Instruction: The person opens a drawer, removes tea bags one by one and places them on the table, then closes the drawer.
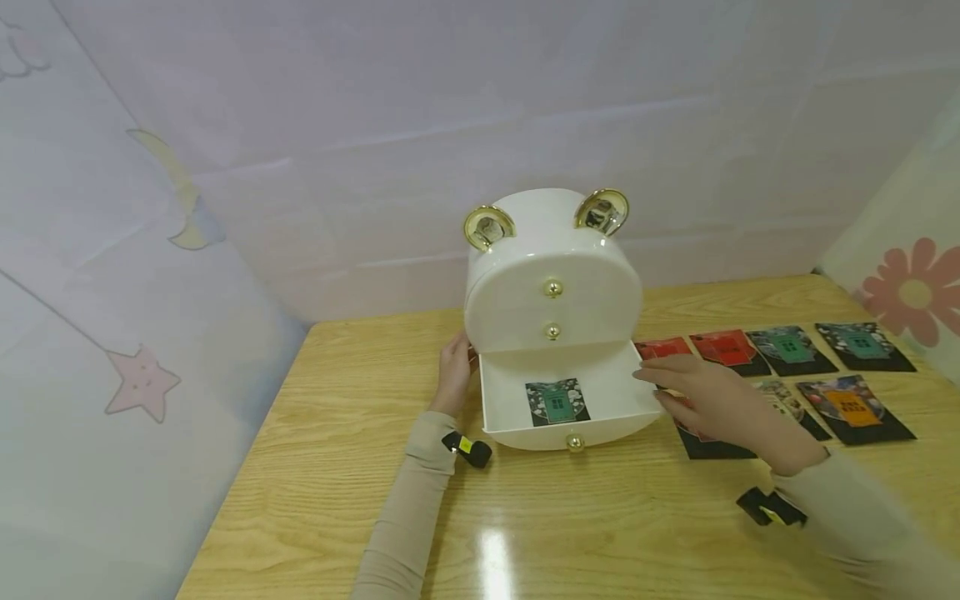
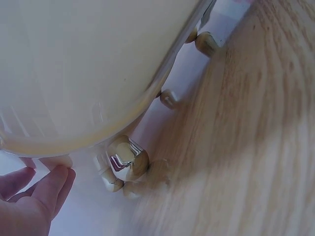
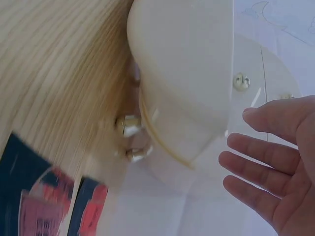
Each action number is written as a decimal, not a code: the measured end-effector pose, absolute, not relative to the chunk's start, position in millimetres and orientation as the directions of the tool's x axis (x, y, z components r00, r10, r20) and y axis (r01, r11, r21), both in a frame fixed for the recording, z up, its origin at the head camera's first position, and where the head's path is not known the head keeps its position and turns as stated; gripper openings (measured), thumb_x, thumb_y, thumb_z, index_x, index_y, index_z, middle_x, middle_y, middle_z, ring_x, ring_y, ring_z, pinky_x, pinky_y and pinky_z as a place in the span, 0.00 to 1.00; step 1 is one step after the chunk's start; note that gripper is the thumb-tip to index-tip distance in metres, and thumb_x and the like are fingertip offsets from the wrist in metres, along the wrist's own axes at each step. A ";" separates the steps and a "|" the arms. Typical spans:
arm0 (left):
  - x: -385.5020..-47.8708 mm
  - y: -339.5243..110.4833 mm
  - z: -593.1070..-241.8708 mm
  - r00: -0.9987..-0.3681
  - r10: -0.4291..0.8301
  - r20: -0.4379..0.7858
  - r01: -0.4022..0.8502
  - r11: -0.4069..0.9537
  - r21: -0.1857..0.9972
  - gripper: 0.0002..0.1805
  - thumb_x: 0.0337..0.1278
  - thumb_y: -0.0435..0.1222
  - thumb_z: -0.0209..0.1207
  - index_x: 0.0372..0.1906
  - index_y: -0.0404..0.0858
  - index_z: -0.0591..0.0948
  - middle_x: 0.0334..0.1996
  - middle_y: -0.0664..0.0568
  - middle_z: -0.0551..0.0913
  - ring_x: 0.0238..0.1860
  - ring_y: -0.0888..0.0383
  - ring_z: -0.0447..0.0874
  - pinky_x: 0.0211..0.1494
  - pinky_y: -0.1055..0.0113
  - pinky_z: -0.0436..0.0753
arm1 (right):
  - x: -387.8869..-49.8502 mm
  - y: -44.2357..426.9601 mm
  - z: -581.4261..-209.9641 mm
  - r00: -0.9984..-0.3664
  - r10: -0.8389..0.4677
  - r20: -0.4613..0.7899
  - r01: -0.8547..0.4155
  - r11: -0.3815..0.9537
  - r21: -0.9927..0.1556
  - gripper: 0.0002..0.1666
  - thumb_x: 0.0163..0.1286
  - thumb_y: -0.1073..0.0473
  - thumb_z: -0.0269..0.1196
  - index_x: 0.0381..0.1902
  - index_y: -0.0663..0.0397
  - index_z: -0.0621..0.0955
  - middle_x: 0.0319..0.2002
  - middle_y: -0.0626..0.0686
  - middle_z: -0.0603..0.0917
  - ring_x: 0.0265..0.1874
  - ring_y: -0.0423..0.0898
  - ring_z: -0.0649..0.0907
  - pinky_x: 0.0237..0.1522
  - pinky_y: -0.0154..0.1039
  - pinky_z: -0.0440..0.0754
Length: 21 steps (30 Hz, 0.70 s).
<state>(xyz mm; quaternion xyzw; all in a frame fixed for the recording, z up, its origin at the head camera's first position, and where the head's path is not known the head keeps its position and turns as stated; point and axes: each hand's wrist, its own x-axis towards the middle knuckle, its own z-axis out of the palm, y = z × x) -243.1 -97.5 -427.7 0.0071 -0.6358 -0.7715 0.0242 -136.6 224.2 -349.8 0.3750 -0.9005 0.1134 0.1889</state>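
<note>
A glossy white storage box (image 1: 525, 312) with gold-rimmed ears and gold ball knobs stands on the wooden table. Its bottom drawer (image 1: 615, 390) is pulled out, and one sachet with a green label (image 1: 558, 403) lies inside. My left hand (image 1: 454, 375) touches the box's left side; in the left wrist view its fingertips (image 2: 59, 177) rest against the white wall near a gold foot (image 2: 128, 158). Over the drawer's right edge is my right hand (image 1: 712, 404), its fingers extended and holding nothing. In the right wrist view, the fingers (image 3: 263, 150) spread beside the drawer; contact is unclear.
Several sachets lie in rows to the right of the box, among them a red one (image 1: 731, 350), a green-labelled one (image 1: 864, 346) and an orange-labelled one (image 1: 855, 408). Some are partly hidden by the right hand. A pale curtain (image 1: 375, 208) hangs behind the table (image 1: 337, 467).
</note>
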 end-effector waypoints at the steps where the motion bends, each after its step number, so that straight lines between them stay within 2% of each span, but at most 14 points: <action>1: -243.0 -97.5 -427.6 -0.999 -0.048 0.020 0.029 -0.185 0.982 0.20 0.69 0.36 0.38 0.54 0.28 0.73 0.42 0.47 0.76 0.41 0.59 0.76 0.56 0.56 0.72 | -138.2 219.8 -350.2 -0.637 -0.640 0.429 -0.729 0.682 -0.065 0.24 0.46 0.69 0.69 0.45 0.58 0.81 0.45 0.58 0.80 0.39 0.54 0.80 0.27 0.42 0.79; 6: -243.1 -97.5 -427.2 -0.999 -0.050 0.020 0.029 -0.186 0.982 0.20 0.69 0.37 0.38 0.53 0.28 0.73 0.41 0.47 0.76 0.41 0.59 0.76 0.56 0.56 0.72 | -146.2 198.1 -351.6 -0.616 -0.665 0.422 -0.759 0.645 -0.090 0.22 0.50 0.67 0.68 0.46 0.58 0.80 0.43 0.57 0.81 0.40 0.54 0.80 0.33 0.47 0.80; 13: -243.5 -97.5 -428.6 -0.999 -0.042 0.017 0.025 -0.198 0.980 0.20 0.69 0.37 0.39 0.54 0.29 0.73 0.43 0.46 0.76 0.43 0.58 0.76 0.56 0.57 0.72 | -160.3 169.9 -353.7 -0.669 -0.663 0.337 -0.737 0.649 -0.188 0.21 0.54 0.65 0.67 0.47 0.60 0.80 0.44 0.57 0.81 0.44 0.55 0.79 0.42 0.51 0.78; 21: -244.4 -97.6 -428.4 -0.999 -0.048 0.009 0.018 -0.197 0.980 0.20 0.69 0.38 0.40 0.56 0.30 0.73 0.45 0.45 0.76 0.44 0.58 0.76 0.57 0.57 0.72 | -175.1 149.3 -356.1 -0.668 -0.695 0.266 -0.743 0.636 -0.208 0.23 0.51 0.61 0.70 0.47 0.60 0.80 0.44 0.57 0.82 0.45 0.55 0.80 0.46 0.51 0.76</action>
